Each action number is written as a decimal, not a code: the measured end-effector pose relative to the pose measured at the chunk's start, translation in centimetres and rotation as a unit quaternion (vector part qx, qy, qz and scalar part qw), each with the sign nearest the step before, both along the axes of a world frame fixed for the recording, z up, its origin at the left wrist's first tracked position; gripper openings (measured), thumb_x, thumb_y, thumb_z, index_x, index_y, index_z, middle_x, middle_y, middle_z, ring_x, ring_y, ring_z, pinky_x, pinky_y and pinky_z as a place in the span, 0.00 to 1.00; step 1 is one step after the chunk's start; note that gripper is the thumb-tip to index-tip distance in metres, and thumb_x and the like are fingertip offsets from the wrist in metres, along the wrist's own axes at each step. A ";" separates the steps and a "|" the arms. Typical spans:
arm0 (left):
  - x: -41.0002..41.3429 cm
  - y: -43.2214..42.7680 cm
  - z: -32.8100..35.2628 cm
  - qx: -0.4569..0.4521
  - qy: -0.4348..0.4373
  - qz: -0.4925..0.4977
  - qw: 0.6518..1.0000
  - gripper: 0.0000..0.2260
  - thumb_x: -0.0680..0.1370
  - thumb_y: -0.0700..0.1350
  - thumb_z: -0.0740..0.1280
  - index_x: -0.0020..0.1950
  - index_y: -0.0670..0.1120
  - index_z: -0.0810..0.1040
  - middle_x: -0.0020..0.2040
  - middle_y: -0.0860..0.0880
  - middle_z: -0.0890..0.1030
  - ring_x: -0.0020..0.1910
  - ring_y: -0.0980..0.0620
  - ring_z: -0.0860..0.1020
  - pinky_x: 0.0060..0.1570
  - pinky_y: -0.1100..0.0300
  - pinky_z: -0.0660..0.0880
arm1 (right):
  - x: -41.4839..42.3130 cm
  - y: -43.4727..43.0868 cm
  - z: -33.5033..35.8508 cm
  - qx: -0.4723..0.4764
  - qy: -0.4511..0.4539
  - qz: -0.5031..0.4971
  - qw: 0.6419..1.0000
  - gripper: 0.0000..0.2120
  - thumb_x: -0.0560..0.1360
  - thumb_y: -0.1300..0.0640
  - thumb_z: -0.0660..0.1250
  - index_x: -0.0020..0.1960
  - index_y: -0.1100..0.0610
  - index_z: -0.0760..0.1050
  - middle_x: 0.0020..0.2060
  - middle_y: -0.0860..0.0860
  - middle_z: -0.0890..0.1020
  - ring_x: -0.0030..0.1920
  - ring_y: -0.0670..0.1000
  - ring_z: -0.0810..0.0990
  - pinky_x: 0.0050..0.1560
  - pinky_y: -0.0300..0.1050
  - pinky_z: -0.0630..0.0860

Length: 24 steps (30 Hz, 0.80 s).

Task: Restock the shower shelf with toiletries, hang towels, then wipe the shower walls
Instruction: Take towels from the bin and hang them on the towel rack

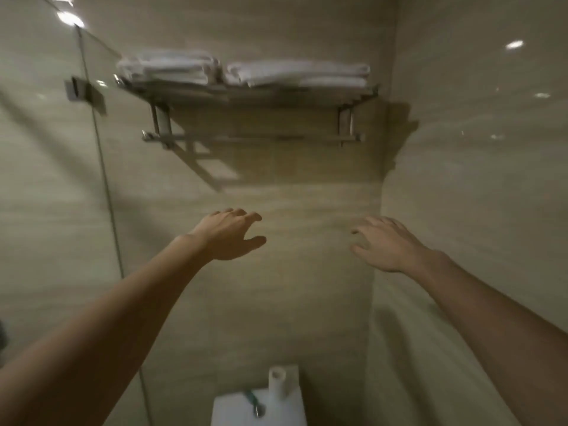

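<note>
A metal wall rack (246, 95) hangs high on the beige tiled wall. Two stacks of folded white towels lie on it, one on the left (167, 67) and one on the right (298, 73). Under the rack runs a bare towel bar (252, 138). My left hand (229, 236) and my right hand (385, 244) are both raised below the bar, fingers spread, holding nothing. They stay well short of the rack.
A glass shower panel (46, 149) with a metal clamp (84, 93) stands on the left. Below me is a white toilet tank (233, 407) with a paper roll (278, 381) on top. The side wall (476, 149) closes in on the right.
</note>
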State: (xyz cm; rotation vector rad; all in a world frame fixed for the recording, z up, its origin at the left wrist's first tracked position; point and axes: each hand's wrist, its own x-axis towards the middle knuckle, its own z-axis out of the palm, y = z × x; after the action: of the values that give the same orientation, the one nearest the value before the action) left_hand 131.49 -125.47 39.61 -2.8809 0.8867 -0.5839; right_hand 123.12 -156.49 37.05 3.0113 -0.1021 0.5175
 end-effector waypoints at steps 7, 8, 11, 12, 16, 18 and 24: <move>-5.3 -2.2 -17.5 0.004 0.174 -0.018 0.985 0.28 0.80 0.65 0.58 0.76 0.52 0.66 0.69 0.46 0.75 0.65 0.43 0.76 0.60 0.49 0.74 | -10.3 -2.9 -16.7 0.127 0.159 -0.067 0.977 0.22 0.80 0.45 0.61 0.70 0.53 0.73 0.69 0.55 0.75 0.69 0.58 0.72 0.68 0.52 0.70; -6.2 -2.5 -20.4 -0.004 0.208 -0.018 0.978 0.27 0.81 0.64 0.58 0.76 0.52 0.66 0.69 0.45 0.75 0.64 0.43 0.76 0.60 0.49 0.74 | -12.0 -3.2 -19.5 0.138 0.184 -0.080 0.970 0.22 0.80 0.45 0.61 0.71 0.53 0.73 0.70 0.55 0.74 0.70 0.58 0.72 0.69 0.52 0.70; -9.6 -3.1 -29.8 -0.014 0.290 -0.006 0.957 0.26 0.81 0.63 0.59 0.76 0.53 0.67 0.68 0.46 0.77 0.65 0.44 0.76 0.62 0.51 0.72 | -17.6 -3.5 -27.8 0.190 0.252 -0.106 0.943 0.23 0.81 0.47 0.61 0.73 0.54 0.71 0.72 0.55 0.73 0.71 0.57 0.71 0.70 0.51 0.69; -11.1 -3.2 -32.8 -0.008 0.316 0.004 0.949 0.26 0.80 0.64 0.59 0.75 0.53 0.67 0.68 0.47 0.77 0.66 0.44 0.75 0.64 0.51 0.71 | -19.5 -3.4 -30.5 0.206 0.276 -0.120 0.931 0.22 0.81 0.48 0.61 0.73 0.55 0.71 0.71 0.55 0.73 0.71 0.58 0.71 0.69 0.51 0.70; -17.7 -2.2 -42.6 0.007 0.408 0.024 0.913 0.26 0.81 0.63 0.60 0.75 0.52 0.68 0.70 0.47 0.76 0.68 0.45 0.74 0.66 0.50 0.70 | -27.1 -2.4 -39.6 0.267 0.333 -0.144 0.893 0.19 0.80 0.50 0.63 0.68 0.57 0.75 0.66 0.58 0.78 0.66 0.59 0.76 0.65 0.50 0.74; -21.7 -1.4 -47.1 0.022 0.458 0.044 0.888 0.26 0.81 0.63 0.60 0.75 0.51 0.69 0.69 0.46 0.77 0.68 0.45 0.75 0.67 0.51 0.70 | -31.5 -1.7 -43.8 0.307 0.364 -0.162 0.864 0.15 0.80 0.50 0.64 0.62 0.56 0.78 0.61 0.57 0.81 0.62 0.59 0.79 0.59 0.49 0.76; -35.2 2.5 -57.6 0.043 0.600 0.107 0.792 0.22 0.81 0.57 0.64 0.72 0.47 0.72 0.66 0.43 0.79 0.65 0.45 0.78 0.63 0.58 0.70 | -45.2 2.5 -53.2 0.412 0.434 -0.224 0.769 0.15 0.80 0.54 0.65 0.64 0.58 0.77 0.62 0.55 0.80 0.63 0.55 0.78 0.58 0.43 0.72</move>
State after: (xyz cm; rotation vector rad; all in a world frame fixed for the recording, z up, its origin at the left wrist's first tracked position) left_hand 96.28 -122.93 -17.96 -2.9427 0.5239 1.4229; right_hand 77.97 -154.02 -16.10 3.3679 -1.1909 -1.2816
